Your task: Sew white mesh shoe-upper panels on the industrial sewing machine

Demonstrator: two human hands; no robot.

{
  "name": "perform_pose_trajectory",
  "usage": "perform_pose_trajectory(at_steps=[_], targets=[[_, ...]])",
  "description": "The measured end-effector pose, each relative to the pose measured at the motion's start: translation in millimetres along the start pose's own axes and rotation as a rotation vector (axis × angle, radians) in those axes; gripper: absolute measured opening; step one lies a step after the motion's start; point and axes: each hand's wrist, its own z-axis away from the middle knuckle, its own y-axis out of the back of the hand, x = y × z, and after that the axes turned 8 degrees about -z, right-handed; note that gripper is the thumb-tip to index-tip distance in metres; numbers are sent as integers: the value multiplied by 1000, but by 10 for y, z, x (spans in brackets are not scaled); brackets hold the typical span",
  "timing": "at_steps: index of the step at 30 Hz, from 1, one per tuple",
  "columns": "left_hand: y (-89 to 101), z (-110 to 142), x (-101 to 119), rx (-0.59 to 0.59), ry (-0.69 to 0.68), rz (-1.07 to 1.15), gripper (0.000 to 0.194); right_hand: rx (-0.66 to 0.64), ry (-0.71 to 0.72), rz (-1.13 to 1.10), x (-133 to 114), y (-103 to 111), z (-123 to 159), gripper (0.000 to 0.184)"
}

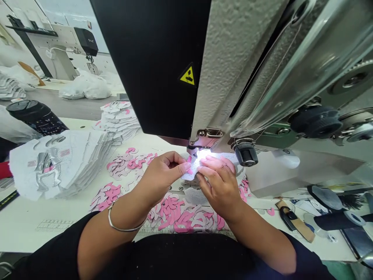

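Note:
Under the lit needle area of a sewing machine (201, 153) lies a white fabric piece (189, 176). My left hand (167, 169) pinches a small pink fabric piece (189, 165) between thumb and forefinger at the left edge of the white fabric. Just right of the needle, my right hand (220, 179) lies on the white fabric with its fingers stretched out, pressing it down. Bright lamp light washes out the fabric at the needle, so the stitching there cannot be made out.
Pink and grey cut pieces (169, 212) are scattered before the machine, with more at its left. Stacked white panels (67, 163) and a black bottle (37, 116) stand left. A thread spool (339, 221) lies right. Another sewing machine (64, 46) is behind.

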Motion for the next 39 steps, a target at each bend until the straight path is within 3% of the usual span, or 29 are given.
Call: perform_pose_trajectory(at_steps=[7,26,39], targets=[[34,40,-13,-71,-1,-38,23,12,62,-31,85,-3,17,31],[17,62,-32,-30,-18,-181,25,-16,49,66,3,-9,64,22],[-17,83,-27,-89,3,27,23,31,80,-33,23,-54,57,25]])
